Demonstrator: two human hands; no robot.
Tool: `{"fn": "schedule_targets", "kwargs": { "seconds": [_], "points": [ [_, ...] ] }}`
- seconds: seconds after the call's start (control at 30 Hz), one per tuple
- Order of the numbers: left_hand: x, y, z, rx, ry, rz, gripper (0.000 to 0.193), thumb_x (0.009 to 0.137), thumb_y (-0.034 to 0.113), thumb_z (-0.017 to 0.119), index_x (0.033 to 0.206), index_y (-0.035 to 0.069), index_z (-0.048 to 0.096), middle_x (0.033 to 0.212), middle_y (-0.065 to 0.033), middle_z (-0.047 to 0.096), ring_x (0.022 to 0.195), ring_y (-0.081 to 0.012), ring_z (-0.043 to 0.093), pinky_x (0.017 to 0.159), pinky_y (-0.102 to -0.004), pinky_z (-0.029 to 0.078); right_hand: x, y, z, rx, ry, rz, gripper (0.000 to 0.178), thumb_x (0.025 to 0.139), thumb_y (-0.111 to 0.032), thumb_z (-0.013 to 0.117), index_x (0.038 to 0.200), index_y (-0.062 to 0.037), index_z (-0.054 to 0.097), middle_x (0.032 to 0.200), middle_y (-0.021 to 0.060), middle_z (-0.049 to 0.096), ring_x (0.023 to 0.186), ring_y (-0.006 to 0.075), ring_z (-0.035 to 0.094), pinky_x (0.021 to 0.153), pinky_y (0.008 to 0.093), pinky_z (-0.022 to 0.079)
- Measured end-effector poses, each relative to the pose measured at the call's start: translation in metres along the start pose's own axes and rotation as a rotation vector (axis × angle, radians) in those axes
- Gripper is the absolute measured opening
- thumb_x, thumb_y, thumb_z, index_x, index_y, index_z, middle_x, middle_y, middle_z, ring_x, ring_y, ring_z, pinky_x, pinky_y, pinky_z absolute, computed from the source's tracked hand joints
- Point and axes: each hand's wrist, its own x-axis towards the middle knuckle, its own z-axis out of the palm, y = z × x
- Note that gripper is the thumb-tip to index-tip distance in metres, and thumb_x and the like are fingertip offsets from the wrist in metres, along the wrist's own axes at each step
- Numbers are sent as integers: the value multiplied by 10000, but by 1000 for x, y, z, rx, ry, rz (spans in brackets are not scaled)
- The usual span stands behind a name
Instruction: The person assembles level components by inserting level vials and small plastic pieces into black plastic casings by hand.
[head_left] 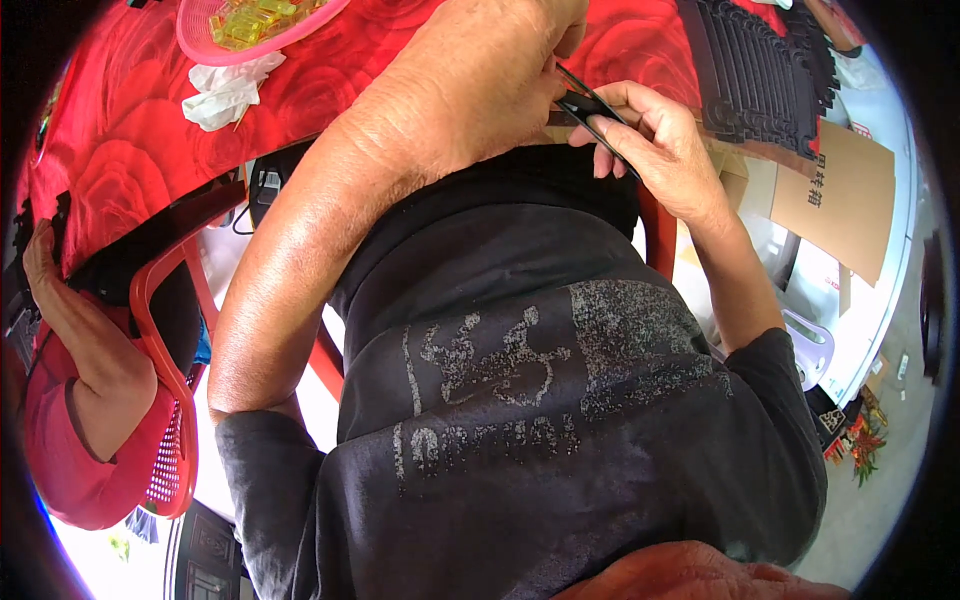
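A slim black strip-like piece (588,107) with a gap along its length is held between my two hands, slanting from upper left to lower right. My right hand (655,145) pinches it with the thumb on top and the fingers curled beneath. My left hand (500,80) is bent over the strip's upper end, its back toward me; most of its fingers are hidden behind the hand. Both hands are at the near edge of the table, above my lap. What the left fingertips grip at that end is hard to make out.
A red rose-patterned cloth (120,150) covers the table. On it lie a pink basket (185,40) of yellow translucent pieces, a crumpled white tissue (225,92) and rows of black strips (755,75). A co-worker's arm (90,340) is at left; a cardboard box (850,200) stands right.
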Motion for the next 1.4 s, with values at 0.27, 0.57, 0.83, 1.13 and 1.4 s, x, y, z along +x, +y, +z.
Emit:
{"fn": "schedule_targets", "kwargs": {
  "seconds": [0.27,0.57,0.83,1.13,1.4],
  "points": [
    [2,2,0,101,-14,35,193,782,34,649,876,-25,491,697,-243,593,734,-444,621,626,-465,480,1,1,-4,-27,22,-18,190,972,-115,579,1117,-1,622,901,60,715,662,58,624,559,191,466],
    [5,7,3,240,-35,36,190,781,45,630,893,-34,499,664,-248,591,704,-434,630,615,-475,488,1,2,-4,41,19,-6,174,960,-111,603,1094,-1,625,905,72,716,691,78,653,585,198,495],
    [8,4,12,374,-27,-7,235,758,60,626,937,-46,517,666,-243,618,687,-425,650,611,-468,525,1,2,-4,-1,38,-15,168,959,-106,601,1087,-4,632,890,73,712,707,93,663,605,208,499],
    [1,4,22,249,239,8,230,773,37,642,950,-25,509,687,-248,615,735,-441,639,641,-498,502,2,7,-6,50,76,-4,168,965,-100,588,1102,-15,636,898,64,718,700,85,658,596,190,484],
    [0,8,14,109,201,-48,237,786,21,653,978,-7,517,707,-225,615,748,-436,632,654,-481,493,4,7,-6,63,72,3,173,962,-90,589,1110,-11,631,909,69,720,693,82,652,597,190,486]
  ]
}}
